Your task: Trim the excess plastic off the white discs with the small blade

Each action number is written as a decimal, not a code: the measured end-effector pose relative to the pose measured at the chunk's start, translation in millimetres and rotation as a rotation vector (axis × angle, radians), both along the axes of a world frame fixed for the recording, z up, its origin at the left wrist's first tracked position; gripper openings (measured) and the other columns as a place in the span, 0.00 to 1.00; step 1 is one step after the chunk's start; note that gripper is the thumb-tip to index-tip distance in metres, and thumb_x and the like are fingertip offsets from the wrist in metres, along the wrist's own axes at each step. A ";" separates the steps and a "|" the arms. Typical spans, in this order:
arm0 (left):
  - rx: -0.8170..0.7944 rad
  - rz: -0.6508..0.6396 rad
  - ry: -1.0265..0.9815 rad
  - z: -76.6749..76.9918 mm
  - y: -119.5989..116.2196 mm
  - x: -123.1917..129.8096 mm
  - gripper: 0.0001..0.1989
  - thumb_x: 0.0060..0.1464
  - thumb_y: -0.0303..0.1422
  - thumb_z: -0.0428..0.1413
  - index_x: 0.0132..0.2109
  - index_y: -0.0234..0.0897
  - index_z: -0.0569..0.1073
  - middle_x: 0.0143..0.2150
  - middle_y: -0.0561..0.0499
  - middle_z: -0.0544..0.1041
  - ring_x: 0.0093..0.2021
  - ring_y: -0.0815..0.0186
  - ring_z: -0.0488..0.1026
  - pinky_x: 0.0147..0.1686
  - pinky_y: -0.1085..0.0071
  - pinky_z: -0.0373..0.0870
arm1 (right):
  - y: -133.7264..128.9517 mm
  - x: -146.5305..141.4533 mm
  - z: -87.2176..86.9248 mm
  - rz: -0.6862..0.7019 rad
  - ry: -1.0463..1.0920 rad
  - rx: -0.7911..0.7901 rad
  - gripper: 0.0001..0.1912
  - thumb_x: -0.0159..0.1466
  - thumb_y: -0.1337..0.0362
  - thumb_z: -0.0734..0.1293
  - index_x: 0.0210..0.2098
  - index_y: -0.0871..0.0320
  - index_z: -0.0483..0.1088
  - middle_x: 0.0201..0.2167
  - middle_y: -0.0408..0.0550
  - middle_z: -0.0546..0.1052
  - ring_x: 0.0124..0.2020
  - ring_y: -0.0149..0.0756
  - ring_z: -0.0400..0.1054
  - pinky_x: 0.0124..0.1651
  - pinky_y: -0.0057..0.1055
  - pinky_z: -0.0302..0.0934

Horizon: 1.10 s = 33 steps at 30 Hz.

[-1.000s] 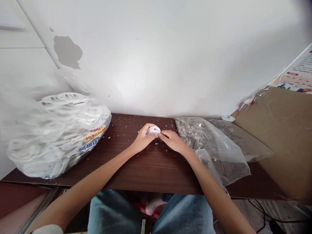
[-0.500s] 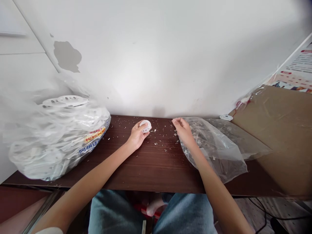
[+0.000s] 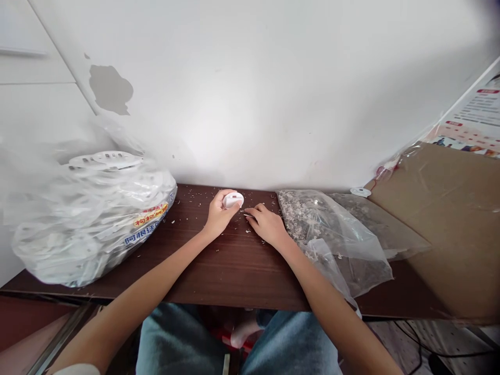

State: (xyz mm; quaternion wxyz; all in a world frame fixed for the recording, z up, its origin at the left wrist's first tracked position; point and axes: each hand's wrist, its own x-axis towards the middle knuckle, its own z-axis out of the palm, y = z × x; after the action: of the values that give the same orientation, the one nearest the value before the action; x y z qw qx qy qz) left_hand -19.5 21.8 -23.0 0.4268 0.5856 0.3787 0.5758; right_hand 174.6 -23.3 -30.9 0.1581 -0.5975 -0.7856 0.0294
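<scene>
White rounded plastic piece (image 3: 233,200) sits in the left hand (image 3: 220,214), just above the far middle of the worktop (image 3: 234,276); the left fingers (image 3: 219,199) curl over it and grip it, hiding its lower side, so its full shape cannot be made out. The right hand (image 3: 266,225) lies close beside it, palm down, its fingers (image 3: 254,210) stretched toward a thin pale sliver (image 3: 249,215); whether they pinch that sliver is impossible to tell. Dark wood-grain laminate carries scattered pale flecks (image 3: 250,229) around both hands. At left, a bulging clear plastic bag (image 3: 89,229) with a yellow-and-blue printed label holds stacked white perforated discs (image 3: 105,160), blurred by the glossy film. At right, a clear bag of grey-white flakes (image 3: 312,219) overlaps a second, darker bag (image 3: 371,221), its contents hard to make out. Small white disc (image 3: 360,191) lies beyond them, against the brown cardboard sheet (image 3: 441,229) at the right edge. Above, a white wall (image 3: 250,94) shows a peeled grey patch (image 3: 110,89) at upper left, and a printed poster (image 3: 469,120) is cut off at upper right.
</scene>
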 end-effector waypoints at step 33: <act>0.395 -0.386 0.696 -1.5 -15.0 -9.7 0.11 0.63 0.30 0.58 0.49 0.47 0.81 0.52 0.46 0.81 0.49 0.59 0.80 0.48 0.68 0.75 | 5.9 39.4 19.1 0.026 1.161 -0.410 0.21 0.65 0.44 0.73 0.42 0.54 0.70 0.28 0.38 0.64 0.28 0.29 0.57 0.27 0.25 0.53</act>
State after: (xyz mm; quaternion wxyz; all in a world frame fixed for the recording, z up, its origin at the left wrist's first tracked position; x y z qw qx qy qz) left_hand -29.2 6.8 -24.5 0.2536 0.8748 0.2660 0.3155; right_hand 214.0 -17.4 -11.7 0.4414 -0.4927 -0.5568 0.5024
